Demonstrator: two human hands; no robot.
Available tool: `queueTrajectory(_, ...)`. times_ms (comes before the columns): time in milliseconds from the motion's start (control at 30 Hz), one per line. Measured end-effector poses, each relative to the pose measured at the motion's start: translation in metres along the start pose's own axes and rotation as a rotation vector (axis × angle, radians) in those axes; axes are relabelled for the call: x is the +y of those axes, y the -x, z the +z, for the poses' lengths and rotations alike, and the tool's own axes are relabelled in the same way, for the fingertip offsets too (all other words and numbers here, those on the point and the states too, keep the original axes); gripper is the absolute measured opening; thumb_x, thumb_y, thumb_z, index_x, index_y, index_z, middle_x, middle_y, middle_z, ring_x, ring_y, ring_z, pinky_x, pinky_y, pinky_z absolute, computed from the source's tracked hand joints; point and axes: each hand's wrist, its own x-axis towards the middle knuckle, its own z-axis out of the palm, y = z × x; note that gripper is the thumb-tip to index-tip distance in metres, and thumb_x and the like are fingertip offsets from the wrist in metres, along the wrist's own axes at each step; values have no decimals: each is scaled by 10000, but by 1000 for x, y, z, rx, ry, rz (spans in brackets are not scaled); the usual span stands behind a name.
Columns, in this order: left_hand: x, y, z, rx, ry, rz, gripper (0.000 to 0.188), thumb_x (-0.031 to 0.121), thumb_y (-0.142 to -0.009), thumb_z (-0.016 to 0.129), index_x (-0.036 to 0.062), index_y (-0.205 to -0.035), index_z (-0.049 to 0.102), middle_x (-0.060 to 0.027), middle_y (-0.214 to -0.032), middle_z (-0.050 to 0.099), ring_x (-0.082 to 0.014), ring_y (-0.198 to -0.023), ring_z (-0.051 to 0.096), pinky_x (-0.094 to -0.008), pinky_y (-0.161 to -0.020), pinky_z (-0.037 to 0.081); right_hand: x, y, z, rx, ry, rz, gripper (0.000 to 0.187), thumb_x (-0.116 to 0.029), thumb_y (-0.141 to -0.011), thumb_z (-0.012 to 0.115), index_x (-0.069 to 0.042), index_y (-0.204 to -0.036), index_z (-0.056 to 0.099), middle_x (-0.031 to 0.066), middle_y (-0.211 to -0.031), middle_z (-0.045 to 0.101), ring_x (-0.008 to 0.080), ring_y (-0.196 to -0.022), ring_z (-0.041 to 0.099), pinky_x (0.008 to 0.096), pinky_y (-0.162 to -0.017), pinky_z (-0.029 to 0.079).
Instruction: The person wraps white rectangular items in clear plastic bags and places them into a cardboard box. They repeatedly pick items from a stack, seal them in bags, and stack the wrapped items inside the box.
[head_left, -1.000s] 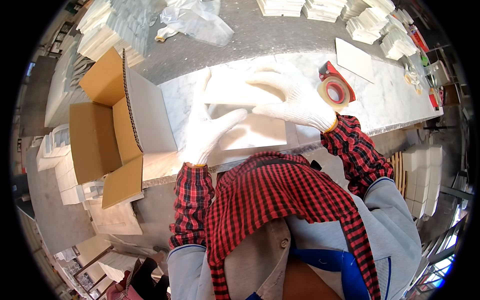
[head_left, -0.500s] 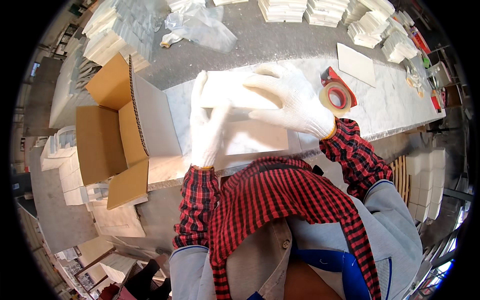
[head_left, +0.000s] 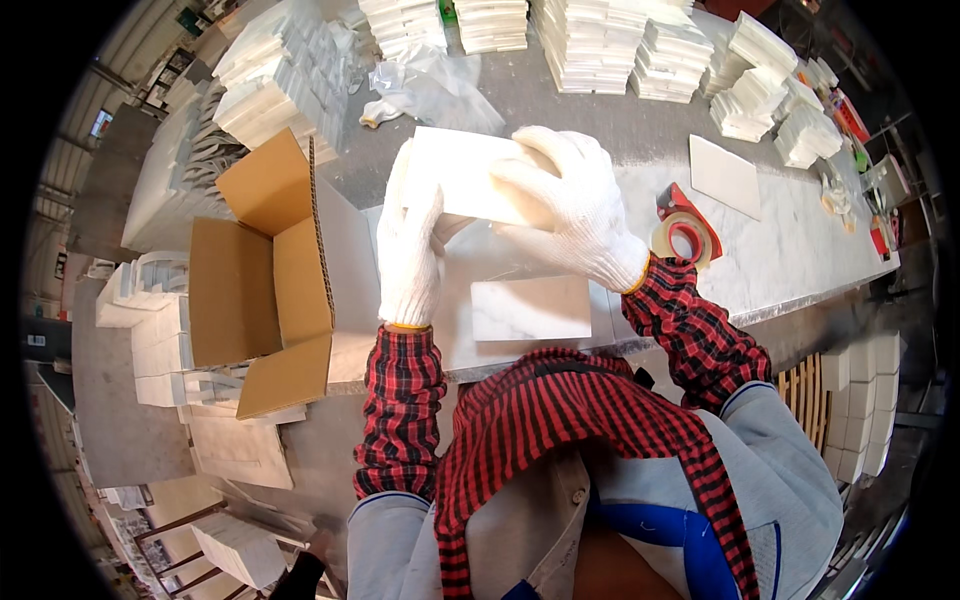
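Observation:
A flat white rectangular tile (head_left: 455, 170) is raised above the marble-topped bench, held between both gloved hands. My left hand (head_left: 411, 235), in a white knit glove, is closed round its left end, thumb on the near face. At the right end, my right hand (head_left: 575, 200) grips it with fingers over the upper face. Below and nearer to me, a second white tile (head_left: 532, 308) with faint grey veining lies flat on the bench. To the left of my left hand stands an open cardboard box (head_left: 225, 290), flaps spread.
A red tape dispenser (head_left: 707, 215) with a clear roll sits right of my right hand, near a white slab (head_left: 724, 176). Stacks of white tiles (head_left: 592, 45) and a crumpled plastic bag (head_left: 440, 85) stand at the back. More white blocks (head_left: 160, 345) lie left, below the box.
Both hands have lifted the tile a little and tilted it, and my left thumb has come onto it. The lower tile now shows uncovered. My view has shifted slightly.

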Motion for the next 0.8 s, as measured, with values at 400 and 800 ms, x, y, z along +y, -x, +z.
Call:
queueTrajectory(400,8,-18,29,-36,107,76,768,65,-943,699,-41,-1606,328,-151,-1474,556,-224,-1351,546,-347,-1138,434,-9,-15,4,-40,-281,358,670,-270,-808,885,-97,-1406,638,140,-1384,620,318,-1294,558,432,-1111,448)
queueTrajectory(800,8,-39,39,-66,153,114,578,129,-1058,499,-12,-1611,404,-128,-1589,501,-207,-1414,502,-331,-1169,393,10,-27,24,8,-1232,825,479,-180,-1076,582,-23,-1526,532,100,-1438,615,141,-1267,593,290,-1014,500)
